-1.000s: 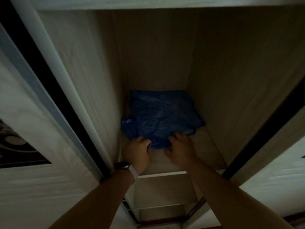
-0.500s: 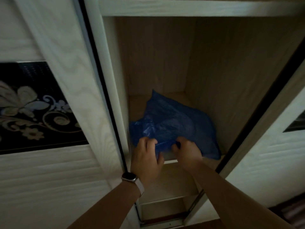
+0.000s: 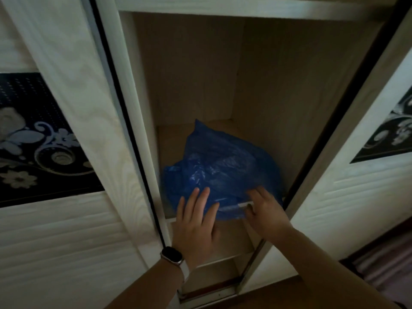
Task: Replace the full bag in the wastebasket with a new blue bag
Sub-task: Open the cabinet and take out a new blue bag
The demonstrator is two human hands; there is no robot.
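A crumpled pile of blue plastic bags lies on a shelf inside an open wardrobe, bulging over the shelf's front edge. My left hand, with a watch on the wrist, is spread flat with fingers apart against the lower left of the blue plastic. My right hand is at the lower right of the pile, its fingers curled around a fold of the blue plastic at the shelf edge. No wastebasket is in view.
The wardrobe's sliding doors flank the opening: the left door has a dark floral panel, the right door another. A lower shelf and the bottom track show beneath my hands. Wooden floor at bottom right.
The view has tilted up and pulled back. The blue pile has been drawn forward to the shelf's front edge. My left hand has let go and spread flat; my right hand still pinches the plastic.
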